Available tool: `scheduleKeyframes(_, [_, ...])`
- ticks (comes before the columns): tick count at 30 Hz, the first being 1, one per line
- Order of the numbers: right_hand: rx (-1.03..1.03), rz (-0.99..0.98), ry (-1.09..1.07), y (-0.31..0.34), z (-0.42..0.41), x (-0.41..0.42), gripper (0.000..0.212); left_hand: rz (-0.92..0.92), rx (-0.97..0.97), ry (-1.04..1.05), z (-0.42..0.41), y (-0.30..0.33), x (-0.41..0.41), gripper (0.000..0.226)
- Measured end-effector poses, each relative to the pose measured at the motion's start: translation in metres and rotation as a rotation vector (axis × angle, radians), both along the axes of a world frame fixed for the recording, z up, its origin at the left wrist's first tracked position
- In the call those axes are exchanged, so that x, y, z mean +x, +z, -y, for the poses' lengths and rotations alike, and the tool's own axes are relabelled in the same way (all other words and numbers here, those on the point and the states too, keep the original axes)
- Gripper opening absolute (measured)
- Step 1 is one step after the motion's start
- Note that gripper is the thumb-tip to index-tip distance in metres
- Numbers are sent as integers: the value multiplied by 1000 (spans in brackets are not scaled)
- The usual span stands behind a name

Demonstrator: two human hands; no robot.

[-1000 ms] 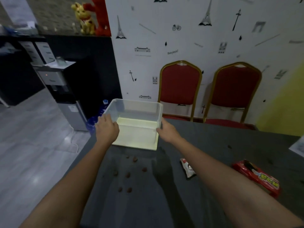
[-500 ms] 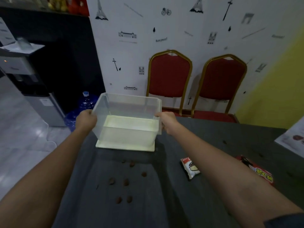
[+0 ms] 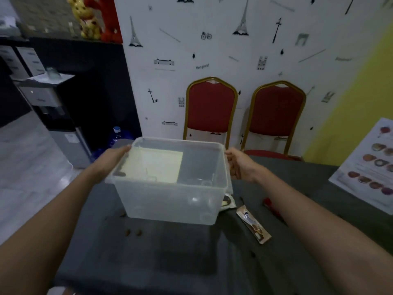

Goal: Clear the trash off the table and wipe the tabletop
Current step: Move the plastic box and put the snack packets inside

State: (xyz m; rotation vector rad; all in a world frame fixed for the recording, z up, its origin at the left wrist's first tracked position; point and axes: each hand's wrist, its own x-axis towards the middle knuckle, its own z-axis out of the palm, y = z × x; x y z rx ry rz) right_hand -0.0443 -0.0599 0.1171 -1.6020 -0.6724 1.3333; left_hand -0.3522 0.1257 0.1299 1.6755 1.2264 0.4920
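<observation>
I hold a clear plastic bin (image 3: 170,199) by its two short sides above the dark tabletop (image 3: 170,258). My left hand (image 3: 110,160) grips the left rim and my right hand (image 3: 240,165) grips the right rim. Through the bin's wall a pale yellow lid (image 3: 157,165) shows on the table behind it. Two small brown crumbs (image 3: 134,232) lie in front of the bin. A brown snack wrapper (image 3: 254,226) lies to the right of the bin. A white wrapper (image 3: 228,202) peeks out beside the bin's right corner. A red packet (image 3: 270,206) is mostly hidden behind my right forearm.
Two red chairs with gold frames (image 3: 212,107) stand against the wall beyond the table. A printed menu sheet (image 3: 370,165) lies at the table's right edge. A water dispenser (image 3: 55,116) and a blue bottle (image 3: 116,135) stand on the floor to the left.
The bin has been lifted off the yellow lid and carried toward me and to the right. It now hides most of the crumbs and part of the white wrapper.
</observation>
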Motion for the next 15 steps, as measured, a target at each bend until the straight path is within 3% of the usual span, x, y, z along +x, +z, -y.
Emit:
scheduleKeyframes(6, [-202,-52,388,-15,105,28,50,91,-177,70,105,-33,-4,50])
scheduleKeyframes(10, [-288,-75,436,-32,140,24,47,159,-228,100,163,-50,-10,32])
scheduleKeyframes(15, [-377,-57,477,-51,163,23,48,153,-72,92,193,-68,-19,30])
